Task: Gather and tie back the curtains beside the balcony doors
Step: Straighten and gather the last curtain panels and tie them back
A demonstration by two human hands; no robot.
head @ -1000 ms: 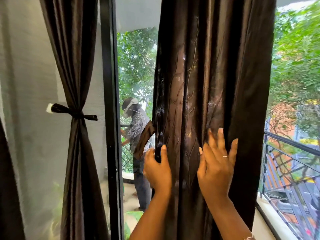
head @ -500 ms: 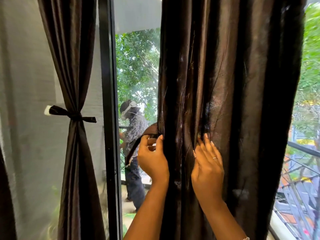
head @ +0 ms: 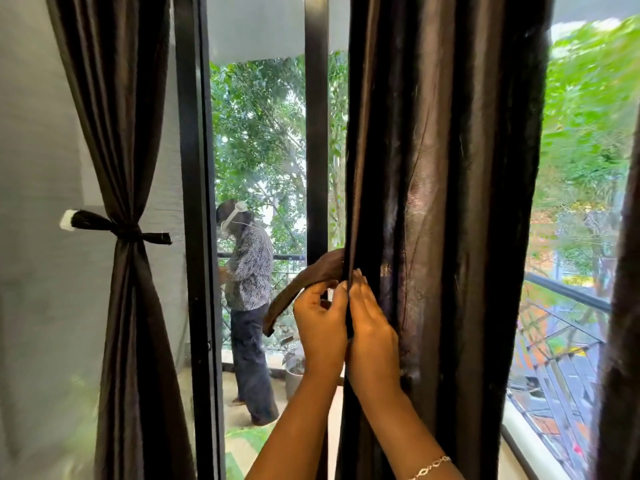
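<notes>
A dark brown curtain (head: 443,202) hangs loose in the middle of the view. A brown fabric tie-back strap (head: 298,289) sticks out from its left edge and droops to the left. My left hand (head: 320,327) grips the strap right at the curtain's edge. My right hand (head: 372,327) presses against the curtain's left folds, its fingertips at the edge beside my left hand. A second dark curtain (head: 124,133) on the left is gathered and held by a knotted tie (head: 117,228).
Black door frames (head: 197,237) stand between the two curtains. A person (head: 249,299) stands on the balcony beyond the glass, next to a potted plant (head: 294,365). A metal railing (head: 561,323) runs at the right, and another curtain's edge (head: 623,306) hangs far right.
My right hand has slid left across the curtain to its left edge, meeting my left hand. My left hand still holds the strap, which now droops further out to the left.
</notes>
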